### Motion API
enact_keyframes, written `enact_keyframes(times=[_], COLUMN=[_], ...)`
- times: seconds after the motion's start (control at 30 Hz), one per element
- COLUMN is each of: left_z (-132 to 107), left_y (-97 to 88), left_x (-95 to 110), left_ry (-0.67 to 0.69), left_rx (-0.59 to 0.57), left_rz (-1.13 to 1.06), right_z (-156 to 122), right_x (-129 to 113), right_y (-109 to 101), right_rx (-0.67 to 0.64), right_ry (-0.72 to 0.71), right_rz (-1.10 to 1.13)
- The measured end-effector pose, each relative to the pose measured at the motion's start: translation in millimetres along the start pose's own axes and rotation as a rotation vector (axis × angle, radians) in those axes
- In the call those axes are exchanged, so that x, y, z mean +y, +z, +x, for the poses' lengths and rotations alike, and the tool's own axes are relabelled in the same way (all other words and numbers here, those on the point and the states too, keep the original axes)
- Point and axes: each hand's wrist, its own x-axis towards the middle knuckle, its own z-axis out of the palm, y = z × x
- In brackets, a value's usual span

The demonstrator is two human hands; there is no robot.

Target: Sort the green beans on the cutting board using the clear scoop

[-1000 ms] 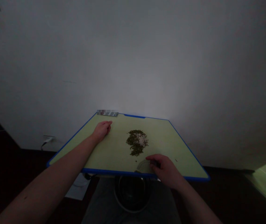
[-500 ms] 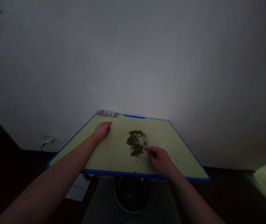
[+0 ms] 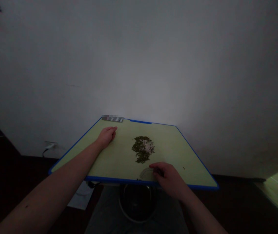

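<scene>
Left hand: your left hand lies flat, palm down, near the far left corner of the table, fingers loosely curled and pointing to the far edge; its grip holds nothing, and the forearm crosses the near left part of the top.
Grey strip: one small grey strip sits on the far edge, just beyond your left fingertips, not touching them.
Pile: one heap of small dark green grains with a paler patch on its right side lies about the middle of the table, well apart from your left hand.
Clear container: one small round see-through container stands at the near edge, just on your side of the pile; what is in it I cannot tell in this dim light.
Right hand: your right hand is at the near edge, knuckles up, thumb and fingers pinched on the container's right rim, so the grip is narrow and holding it.
Bowl: one dark round bowl with a pale rim sits below the near edge, under the container.
Stray grain: one speck lies toward the right edge.
</scene>
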Motion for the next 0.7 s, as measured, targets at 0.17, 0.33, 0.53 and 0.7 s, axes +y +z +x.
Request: enact_keyframes(times=[0.17,0.33,0.53,0.7], left_z=[4,4,3,2], left_y=[0.0,0.9,2.1,0.7], left_x=[-5,-7,-5,-3], left_ry=[-0.013,-0.039,-0.035,-0.03], left_rx=[0.002,0.023,0.009,0.006], left_rz=[-0.001,-0.041,-0.048,-0.046], right_z=[-4,-1,23,38], right_x=[-2,2,-7,-21], right_y=[0,4,11,16], right_rx=[-0.015,0.01,0.034,-0.092], right_ry=[-0.014,-0.013,-0.106,-0.187], right_rz=[0.036,0.071,0.058,0.037])
